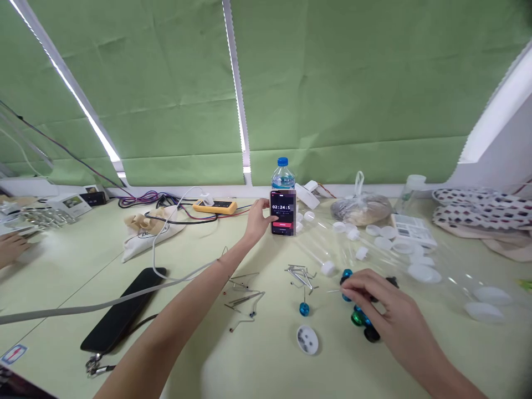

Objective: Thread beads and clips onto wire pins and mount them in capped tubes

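Note:
My left hand (258, 221) grips the left edge of a phone (282, 213) that stands upright with a running timer on its screen. Right behind it is a water bottle (283, 174) with a blue cap. At the right, my right hand (380, 313) is pinched, and a thin metal rod (333, 291) juts out leftward from its fingertips. Blue, green and black round pieces (357, 318) lie under and beside these fingers, partly hidden. Between my hands are bent metal rods (300, 275), a single blue round piece (304, 309) and a small white dish (307, 339) holding tiny dark bits.
More bent rods (245, 299) lie under my left forearm. Clear tubes with white caps (424, 273) spread across the right. A black phone (124, 310), white cable (183, 282), cloth pouch (153, 233) and yellow power strip (215, 207) are left. Another person's hand (12, 247) shows far left.

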### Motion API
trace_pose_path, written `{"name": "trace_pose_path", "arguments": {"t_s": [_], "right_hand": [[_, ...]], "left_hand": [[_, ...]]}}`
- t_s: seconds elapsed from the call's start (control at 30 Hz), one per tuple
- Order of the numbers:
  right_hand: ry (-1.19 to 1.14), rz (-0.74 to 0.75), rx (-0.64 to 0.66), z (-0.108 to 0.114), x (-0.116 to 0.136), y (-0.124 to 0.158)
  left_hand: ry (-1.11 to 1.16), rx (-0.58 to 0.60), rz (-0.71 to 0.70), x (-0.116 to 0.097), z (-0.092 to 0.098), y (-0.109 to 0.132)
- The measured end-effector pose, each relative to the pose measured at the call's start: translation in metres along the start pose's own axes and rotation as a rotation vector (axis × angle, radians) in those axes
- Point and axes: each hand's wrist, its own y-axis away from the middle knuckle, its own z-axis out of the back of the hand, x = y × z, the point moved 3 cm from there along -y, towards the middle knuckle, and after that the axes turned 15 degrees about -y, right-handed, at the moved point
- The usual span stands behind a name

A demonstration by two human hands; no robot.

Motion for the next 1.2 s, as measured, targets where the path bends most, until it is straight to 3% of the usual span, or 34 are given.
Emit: {"name": "trace_pose_path", "arguments": {"t_s": [0.5, 0.6, 0.73, 0.87, 1.07, 1.2], "right_hand": [[0.045, 0.038, -0.011, 0.004, -0.003, -0.001], [0.051, 0.032, 0.004, 0.003, -0.002, 0.000], [0.058, 0.085, 0.040, -0.002, 0.004, 0.002], [0.094, 0.149, 0.044, -0.006, 0.007, 0.005], [0.158, 0.204, -0.022, -0.005, -0.004, 0.009], [0.174, 0.279, 0.075, -0.011, -0.005, 0.015]], "left_hand": [[0.036, -0.032, 0.083, -0.006, 0.005, 0.004], [0.053, -0.062, 0.078, -0.019, 0.021, 0.025], [0.069, -0.092, 0.007, -0.041, 0.054, 0.076], [-0.044, 0.061, -0.090, -0.046, 0.077, 0.122], [-0.148, 0.270, -0.145, -0.029, 0.081, 0.136], [-0.135, 0.276, -0.243, -0.034, 0.077, 0.142]]}}
